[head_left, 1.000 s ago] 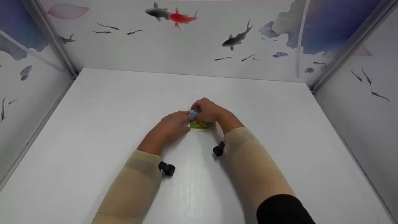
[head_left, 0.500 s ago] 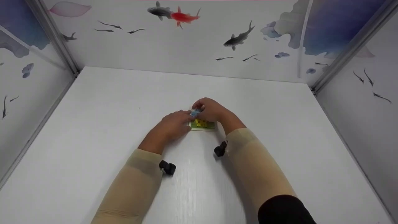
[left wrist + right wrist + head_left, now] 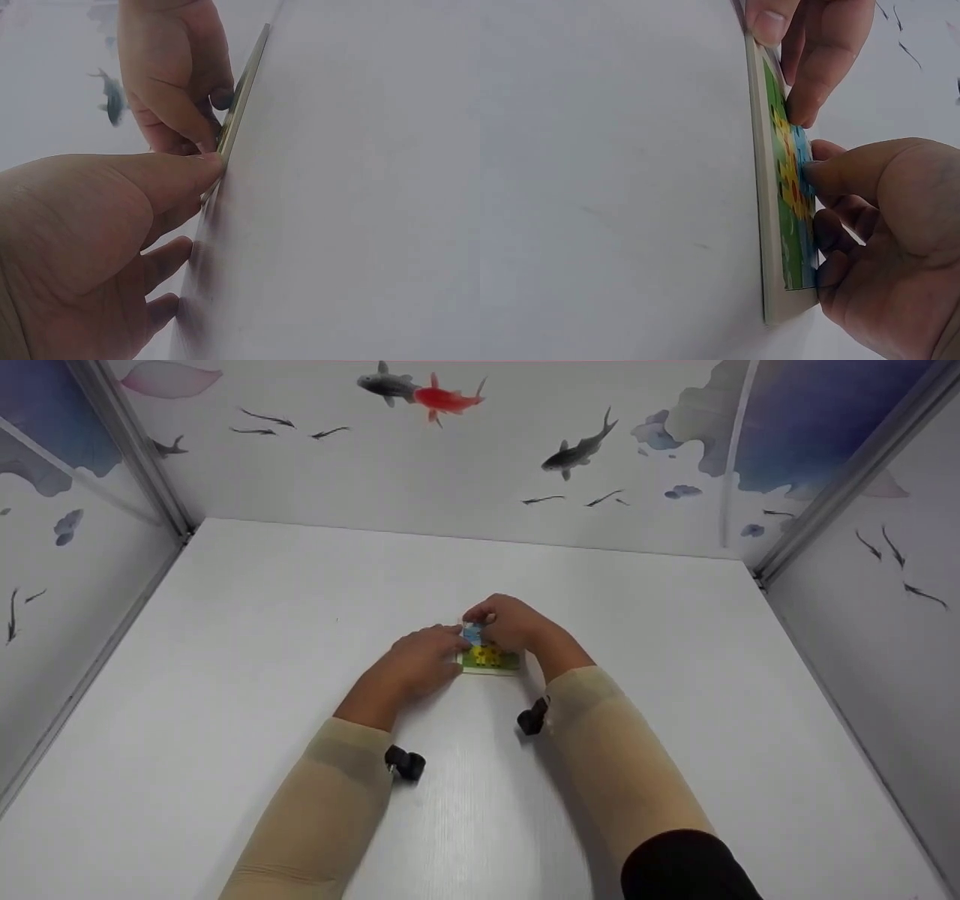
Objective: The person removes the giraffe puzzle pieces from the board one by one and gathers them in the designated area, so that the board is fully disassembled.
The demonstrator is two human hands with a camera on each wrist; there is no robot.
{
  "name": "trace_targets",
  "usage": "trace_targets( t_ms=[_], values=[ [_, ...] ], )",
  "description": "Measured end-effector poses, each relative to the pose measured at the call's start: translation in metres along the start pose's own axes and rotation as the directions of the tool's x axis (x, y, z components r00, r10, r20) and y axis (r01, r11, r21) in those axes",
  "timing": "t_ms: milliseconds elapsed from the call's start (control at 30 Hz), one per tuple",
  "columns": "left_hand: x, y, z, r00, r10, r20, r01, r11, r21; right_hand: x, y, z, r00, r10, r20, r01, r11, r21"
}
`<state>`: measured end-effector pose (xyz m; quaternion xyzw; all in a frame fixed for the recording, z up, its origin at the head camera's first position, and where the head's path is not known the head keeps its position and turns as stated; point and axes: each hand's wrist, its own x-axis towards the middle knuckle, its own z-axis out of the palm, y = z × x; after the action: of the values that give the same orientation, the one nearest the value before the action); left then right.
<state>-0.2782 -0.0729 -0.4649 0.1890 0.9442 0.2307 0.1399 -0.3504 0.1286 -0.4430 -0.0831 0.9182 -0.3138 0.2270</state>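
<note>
A small picture jigsaw board (image 3: 489, 672) with a pale rim lies mid-table, showing yellow figures with dark spots over green and blue. My left hand (image 3: 429, 661) steadies its left side: the thumb lies at the near-left corner, one finger presses on the picture, other fingertips reach the table. A blue puzzle piece (image 3: 472, 634) sits at the upper left of the picture, almost flat. My right hand (image 3: 516, 622) comes from the far right, its thumb on the blue part and its curled fingers at the far edge. That hand covers the board's upper right.
The white table (image 3: 300, 585) spreads around the board. Behind it stands a white wall panel (image 3: 300, 487) painted with fish, joined to side panels by metal posts (image 3: 135, 457). A black wrist camera (image 3: 406, 763) sticks out from the left sleeve, another camera (image 3: 532, 717) from the right.
The blue piece, tilted in my right fingers a second ago, has come down flatter into the board, showing more of its face. My left hand has hardly moved.
</note>
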Motion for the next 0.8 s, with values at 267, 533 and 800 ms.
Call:
trace_targets(
  t_ms=[267,533,800],
  values=[
    [0.0014,-0.0005,-0.0007,1.0,0.005,0.008,-0.005,1.0,0.012,0.0013,-0.0007,0.0,1.0,-0.011,0.0,0.011,1.0,-0.012],
    [0.0034,-0.0006,0.0003,1.0,-0.004,0.001,0.004,1.0,0.003,0.0014,0.0022,0.0005,0.999,-0.047,-0.018,0.047,0.999,-0.003],
    [0.002,-0.0001,0.0016,1.0,-0.027,-0.008,0.027,1.0,-0.016,-0.0018,0.0023,-0.0046,0.998,-0.019,-0.062,0.021,0.999,0.033]
  ],
)
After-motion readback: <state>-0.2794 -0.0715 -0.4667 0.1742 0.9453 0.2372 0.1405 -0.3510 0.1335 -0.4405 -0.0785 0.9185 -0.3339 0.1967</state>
